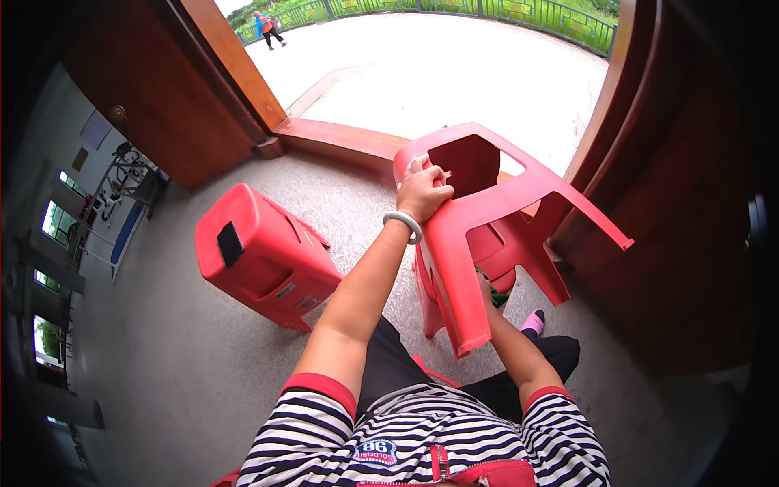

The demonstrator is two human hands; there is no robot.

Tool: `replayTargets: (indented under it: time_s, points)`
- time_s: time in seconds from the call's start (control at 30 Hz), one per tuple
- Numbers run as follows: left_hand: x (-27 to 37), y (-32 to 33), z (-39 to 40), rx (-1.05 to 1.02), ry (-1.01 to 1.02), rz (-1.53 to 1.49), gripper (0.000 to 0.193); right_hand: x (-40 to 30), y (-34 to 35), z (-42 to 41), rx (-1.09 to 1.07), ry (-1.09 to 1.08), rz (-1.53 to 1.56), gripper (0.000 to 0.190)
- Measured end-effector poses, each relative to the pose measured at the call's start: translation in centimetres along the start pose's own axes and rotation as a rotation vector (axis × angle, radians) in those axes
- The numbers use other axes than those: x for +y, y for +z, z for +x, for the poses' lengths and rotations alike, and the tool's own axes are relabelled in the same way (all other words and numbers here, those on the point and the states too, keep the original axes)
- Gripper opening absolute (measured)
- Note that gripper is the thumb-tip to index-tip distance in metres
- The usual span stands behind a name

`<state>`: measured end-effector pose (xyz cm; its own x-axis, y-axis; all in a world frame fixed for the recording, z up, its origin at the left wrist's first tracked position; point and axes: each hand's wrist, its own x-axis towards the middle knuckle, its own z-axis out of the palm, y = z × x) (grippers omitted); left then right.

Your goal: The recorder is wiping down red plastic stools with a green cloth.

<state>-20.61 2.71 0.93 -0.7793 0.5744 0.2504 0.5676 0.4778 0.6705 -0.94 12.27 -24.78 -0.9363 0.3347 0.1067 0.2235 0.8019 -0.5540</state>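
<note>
A red plastic stool (517, 182) is tipped on its side in front of me, its legs pointing right and towards me. My left hand (425, 185), with a pale bangle at the wrist, grips the stool's edge near a cut-out. Behind the stool's legs, my right hand (484, 289) is mostly hidden; a bit of dark green cloth (498, 297) shows beside it. What its fingers do cannot be seen. Another red plastic seat (487, 243) stands beneath the tipped stool, partly covered by it.
To the left stands a red plastic stool (261, 262) with a black phone (230, 245) on it. A raised red-brown door sill (347, 141) lies ahead, between wooden doors. Exercise equipment (125, 234) is at the far left. Outside, a person (268, 29) is near a fence.
</note>
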Motion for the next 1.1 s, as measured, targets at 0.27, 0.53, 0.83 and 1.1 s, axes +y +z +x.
replayTargets:
  time_s: [0.27,0.53,0.83,1.1]
  points:
    - [1.0,0.3,-0.6,0.022,0.02,0.008,0.026,5.0,-10.0,4.4,0.047,0.244,0.599,0.044]
    - [1.3,-0.4,-0.7,-0.001,0.003,-0.032,0.024,6.1,-16.9,6.2,0.299,0.211,-0.084,0.058]
    - [0.6,-0.3,-0.6,0.01,0.019,0.01,0.024,6.6,-10.6,5.0,-0.069,0.384,-0.344,0.086]
    - [0.7,-0.4,-0.5,-0.003,0.011,-0.015,0.022,6.1,-9.2,4.8,0.05,0.426,-0.406,0.057]
